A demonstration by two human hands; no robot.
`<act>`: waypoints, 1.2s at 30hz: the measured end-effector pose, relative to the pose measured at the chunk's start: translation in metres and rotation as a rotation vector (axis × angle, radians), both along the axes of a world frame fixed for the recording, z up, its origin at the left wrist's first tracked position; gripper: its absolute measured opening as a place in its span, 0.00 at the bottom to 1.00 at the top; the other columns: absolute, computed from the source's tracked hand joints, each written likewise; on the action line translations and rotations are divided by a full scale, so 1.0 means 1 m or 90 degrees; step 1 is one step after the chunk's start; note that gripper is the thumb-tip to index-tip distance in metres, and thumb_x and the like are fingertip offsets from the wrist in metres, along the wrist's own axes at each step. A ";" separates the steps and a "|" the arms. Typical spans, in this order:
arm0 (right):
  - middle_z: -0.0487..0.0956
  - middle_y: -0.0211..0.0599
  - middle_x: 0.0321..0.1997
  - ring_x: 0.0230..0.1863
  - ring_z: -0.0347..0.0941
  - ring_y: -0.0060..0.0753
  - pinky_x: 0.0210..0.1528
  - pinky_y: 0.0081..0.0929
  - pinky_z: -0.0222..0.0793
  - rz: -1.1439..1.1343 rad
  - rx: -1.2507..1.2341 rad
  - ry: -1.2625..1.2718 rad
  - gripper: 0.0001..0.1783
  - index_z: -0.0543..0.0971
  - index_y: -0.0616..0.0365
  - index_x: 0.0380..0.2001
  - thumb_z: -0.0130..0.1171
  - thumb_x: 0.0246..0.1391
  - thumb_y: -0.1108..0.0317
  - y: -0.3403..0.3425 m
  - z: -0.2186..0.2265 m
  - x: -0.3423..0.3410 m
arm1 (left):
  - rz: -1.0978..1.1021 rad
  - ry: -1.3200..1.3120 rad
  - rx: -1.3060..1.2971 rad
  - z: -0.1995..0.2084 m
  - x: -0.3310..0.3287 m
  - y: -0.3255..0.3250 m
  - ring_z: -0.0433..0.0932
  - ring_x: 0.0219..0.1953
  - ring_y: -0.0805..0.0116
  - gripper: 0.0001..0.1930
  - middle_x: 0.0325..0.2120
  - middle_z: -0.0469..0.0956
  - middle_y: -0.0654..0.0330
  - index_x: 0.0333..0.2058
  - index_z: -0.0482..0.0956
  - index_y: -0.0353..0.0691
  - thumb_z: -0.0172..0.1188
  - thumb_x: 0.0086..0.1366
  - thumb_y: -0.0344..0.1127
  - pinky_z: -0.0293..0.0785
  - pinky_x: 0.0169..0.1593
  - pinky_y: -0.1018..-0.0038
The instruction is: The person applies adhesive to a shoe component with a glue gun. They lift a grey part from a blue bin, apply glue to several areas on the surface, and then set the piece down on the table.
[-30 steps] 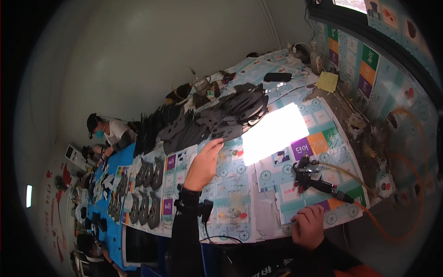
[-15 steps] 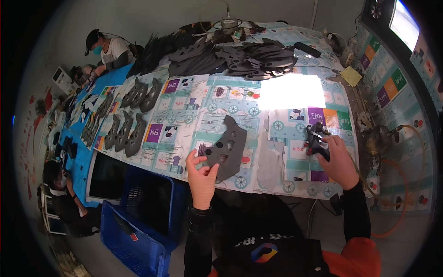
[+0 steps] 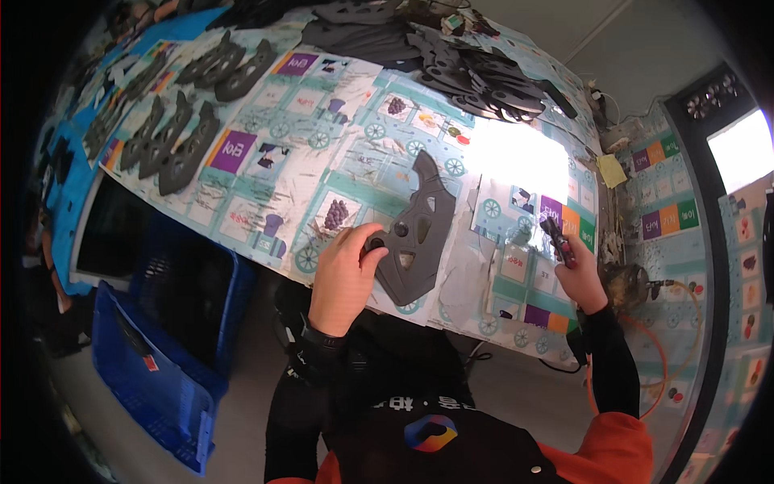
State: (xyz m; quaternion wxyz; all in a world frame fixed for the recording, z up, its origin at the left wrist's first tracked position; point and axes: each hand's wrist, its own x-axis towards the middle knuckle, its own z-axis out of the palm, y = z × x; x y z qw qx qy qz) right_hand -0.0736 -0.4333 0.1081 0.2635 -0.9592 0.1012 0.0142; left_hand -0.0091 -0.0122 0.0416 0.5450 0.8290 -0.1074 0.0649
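A curved dark grey panel [image 3: 419,262] with cut-out holes lies on the printed table covering in front of me. My left hand [image 3: 343,274] pinches its left edge, thumb on top beside a round hole; the undersides of the fingers are hidden. To the right, my right hand [image 3: 579,278] is closed around a dark hand tool [image 3: 556,238] with red on its handle. The tool's head points away from me, above the table and apart from the panel. Its exact kind is too small to make out.
Several similar panels [image 3: 187,153] lie in rows on the left. Dark panels [image 3: 476,77] are heaped at the back. A blue crate [image 3: 153,379] stands below the table's left front edge. An orange hose [image 3: 657,339] hangs on the right, near a yellow paper [image 3: 611,171].
My right hand has closed on the tool and lifted it from the table. My left hand has shifted its hold on the panel's left edge. The head view has turned and tilted.
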 end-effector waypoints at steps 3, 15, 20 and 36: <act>0.84 0.43 0.42 0.51 0.81 0.39 0.49 0.31 0.78 -0.004 0.390 0.127 0.27 0.79 0.69 0.50 0.53 0.40 0.86 0.044 0.057 0.016 | 0.014 -0.082 0.053 -0.007 0.007 -0.005 0.77 0.32 0.57 0.13 0.33 0.82 0.56 0.47 0.84 0.38 0.72 0.64 0.30 0.75 0.39 0.63; 0.82 0.27 0.29 0.19 0.69 0.12 0.24 0.16 0.64 0.156 0.352 0.464 0.14 0.81 0.59 0.49 0.65 0.61 0.68 0.182 0.086 0.072 | 0.073 -0.188 0.211 -0.025 0.010 -0.005 0.74 0.42 0.62 0.15 0.36 0.80 0.65 0.49 0.84 0.42 0.69 0.66 0.37 0.67 0.49 0.63; 0.82 0.28 0.30 0.20 0.68 0.12 0.23 0.17 0.62 0.168 0.355 0.478 0.14 0.81 0.60 0.48 0.64 0.61 0.68 0.196 0.081 0.086 | 0.073 -0.195 0.193 -0.027 0.012 -0.006 0.74 0.41 0.60 0.16 0.37 0.79 0.65 0.51 0.84 0.43 0.71 0.64 0.33 0.66 0.48 0.62; 0.76 0.27 0.33 0.33 0.68 0.15 0.36 0.20 0.67 0.158 0.316 0.484 0.14 0.80 0.63 0.49 0.62 0.60 0.73 0.199 0.067 0.096 | 0.070 -0.180 0.206 -0.030 0.013 -0.006 0.73 0.44 0.61 0.16 0.39 0.76 0.64 0.51 0.83 0.40 0.67 0.67 0.36 0.66 0.50 0.61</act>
